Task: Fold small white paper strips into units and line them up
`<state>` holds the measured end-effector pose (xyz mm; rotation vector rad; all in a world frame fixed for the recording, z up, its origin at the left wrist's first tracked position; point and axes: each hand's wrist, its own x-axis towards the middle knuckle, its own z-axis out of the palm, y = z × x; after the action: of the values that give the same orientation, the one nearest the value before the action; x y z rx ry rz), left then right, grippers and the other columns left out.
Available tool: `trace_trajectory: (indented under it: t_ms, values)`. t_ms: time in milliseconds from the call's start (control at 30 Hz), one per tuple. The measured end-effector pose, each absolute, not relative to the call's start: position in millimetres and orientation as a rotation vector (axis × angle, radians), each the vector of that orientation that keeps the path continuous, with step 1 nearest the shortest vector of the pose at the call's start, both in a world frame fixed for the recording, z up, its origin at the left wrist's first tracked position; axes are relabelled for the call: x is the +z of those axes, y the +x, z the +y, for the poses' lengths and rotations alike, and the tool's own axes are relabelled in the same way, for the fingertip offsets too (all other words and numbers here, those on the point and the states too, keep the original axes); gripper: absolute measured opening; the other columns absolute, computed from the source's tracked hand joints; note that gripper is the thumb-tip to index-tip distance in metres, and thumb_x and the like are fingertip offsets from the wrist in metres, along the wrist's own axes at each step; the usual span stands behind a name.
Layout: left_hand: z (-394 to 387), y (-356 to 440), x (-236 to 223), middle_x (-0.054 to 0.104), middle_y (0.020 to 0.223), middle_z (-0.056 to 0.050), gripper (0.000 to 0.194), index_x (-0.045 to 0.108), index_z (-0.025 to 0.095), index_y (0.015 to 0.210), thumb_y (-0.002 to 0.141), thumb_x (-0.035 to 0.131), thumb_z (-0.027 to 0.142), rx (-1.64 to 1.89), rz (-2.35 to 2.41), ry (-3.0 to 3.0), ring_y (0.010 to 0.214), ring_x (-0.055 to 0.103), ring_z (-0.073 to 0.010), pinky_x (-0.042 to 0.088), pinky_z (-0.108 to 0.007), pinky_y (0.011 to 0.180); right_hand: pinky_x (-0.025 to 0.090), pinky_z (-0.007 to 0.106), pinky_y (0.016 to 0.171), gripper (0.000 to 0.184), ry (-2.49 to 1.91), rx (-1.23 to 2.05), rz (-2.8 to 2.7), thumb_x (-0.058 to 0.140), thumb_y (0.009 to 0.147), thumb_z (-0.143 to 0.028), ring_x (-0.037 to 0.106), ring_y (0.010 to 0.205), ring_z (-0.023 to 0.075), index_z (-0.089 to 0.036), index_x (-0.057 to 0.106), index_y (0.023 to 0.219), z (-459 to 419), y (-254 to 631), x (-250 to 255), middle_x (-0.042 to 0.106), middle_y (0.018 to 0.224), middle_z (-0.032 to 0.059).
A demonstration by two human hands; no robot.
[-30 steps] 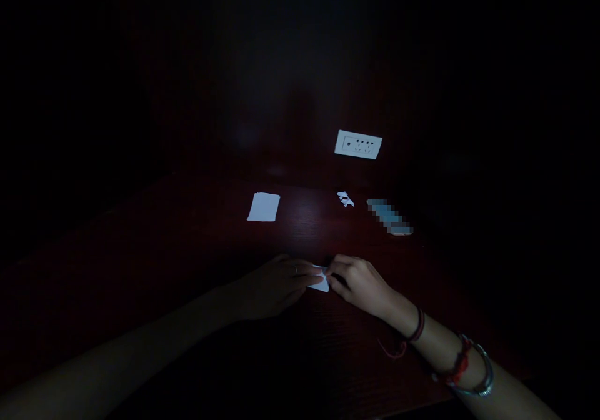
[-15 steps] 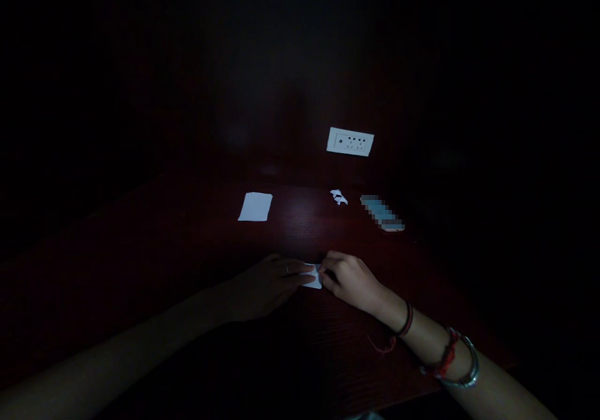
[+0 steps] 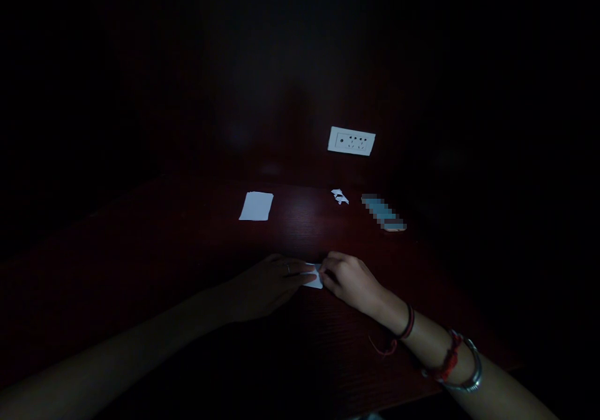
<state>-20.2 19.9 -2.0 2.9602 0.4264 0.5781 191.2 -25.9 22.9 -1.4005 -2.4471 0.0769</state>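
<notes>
Well in from the near edge of the surface [image 3: 300,229], a small paper [image 3: 314,282] lies under the left hand's [image 3: 268,289] outstretched fingers, seemingly to steady it; the right hand's [image 3: 352,284] bent fingertips meet its right edge, whether pinching is unclear. Beyond a stretch giving room to move, a stack [image 3: 256,206], scraps [image 3: 344,199] and a phone [image 3: 383,212] rest toward the far edge.

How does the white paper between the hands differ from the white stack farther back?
The paper is partly covered by the left hand; the stack lies fully in view. The right hand is at the paper's right edge; no hand touches the stack. Both are white, on the dark red table.
</notes>
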Motion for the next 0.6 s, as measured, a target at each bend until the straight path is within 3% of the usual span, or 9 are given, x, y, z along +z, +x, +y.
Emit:
trace_trajectory:
  t_ms: [600]
  values:
    - [17.4, -19.5, -7.9, 0.042, 0.125, -0.001, 0.044, 0.033, 0.026, 0.125, 0.083, 0.037, 0.012, 0.548, 0.458, 3.005, 0.110, 0.041, -0.0191, 0.031, -0.035, 0.089, 0.038, 0.022, 0.073, 0.021, -1.047, -0.132, -2.794, 0.041, 0.083, -0.019, 0.052, 0.077, 0.0104, -0.020, 0.060, 0.094, -21.5, 208.4, 25.1, 0.055, 0.082, 0.0023]
